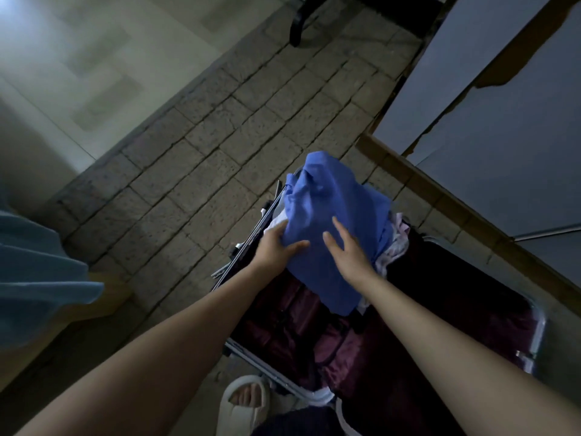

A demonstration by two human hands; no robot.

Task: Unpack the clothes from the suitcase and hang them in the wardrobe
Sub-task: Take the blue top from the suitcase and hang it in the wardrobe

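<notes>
Two hands, left hand [275, 245] gripping blue garment [330, 221] edge, right hand [347, 250] flat atop, open suitcase [540, 325]

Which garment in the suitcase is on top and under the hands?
The blue garment. It lies over the pale white and lilac clothes; the left hand grips its edge, the right hand rests on it.

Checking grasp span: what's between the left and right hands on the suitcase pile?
Head view: only the blue garment. The left hand grips its left edge, the right hand lies flat on top, blue cloth spanning the gap between them.
</notes>
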